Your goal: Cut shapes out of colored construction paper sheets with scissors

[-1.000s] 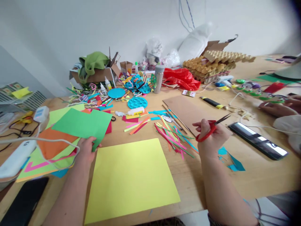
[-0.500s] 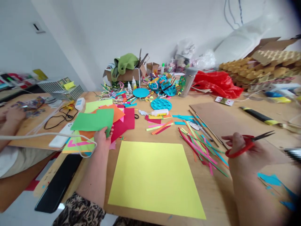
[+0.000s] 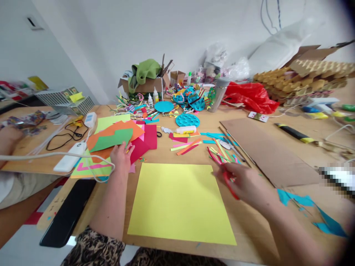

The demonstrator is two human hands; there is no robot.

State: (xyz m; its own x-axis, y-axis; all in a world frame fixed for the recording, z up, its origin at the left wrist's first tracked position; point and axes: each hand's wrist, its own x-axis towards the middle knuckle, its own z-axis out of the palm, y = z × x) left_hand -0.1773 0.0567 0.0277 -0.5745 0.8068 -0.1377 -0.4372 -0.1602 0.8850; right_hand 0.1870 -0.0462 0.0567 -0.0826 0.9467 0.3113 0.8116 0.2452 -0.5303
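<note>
A large yellow paper sheet point(image 3: 180, 201) lies flat on the wooden table in front of me. My left hand point(image 3: 121, 157) rests with fingers spread on a pile of coloured sheets point(image 3: 116, 138), by the green and red ones; it holds nothing. My right hand point(image 3: 244, 184) is smeared by motion at the yellow sheet's right corner, closed round red-handled scissors point(image 3: 229, 183). Cut paper strips point(image 3: 222, 153) lie just beyond that hand.
A brown cardboard sheet point(image 3: 266, 151) lies right of the strips. A glue bottle point(image 3: 185, 129), teal discs, a metal flask point(image 3: 217, 94), a red bag and egg trays crowd the back. Another person's arm point(image 3: 11, 136) is at the far left. White cables and a black phone point(image 3: 66, 212) lie left.
My left hand let the green sheet down onto the pile and opened. My right hand swung the scissors left and down to the yellow sheet's right corner.
</note>
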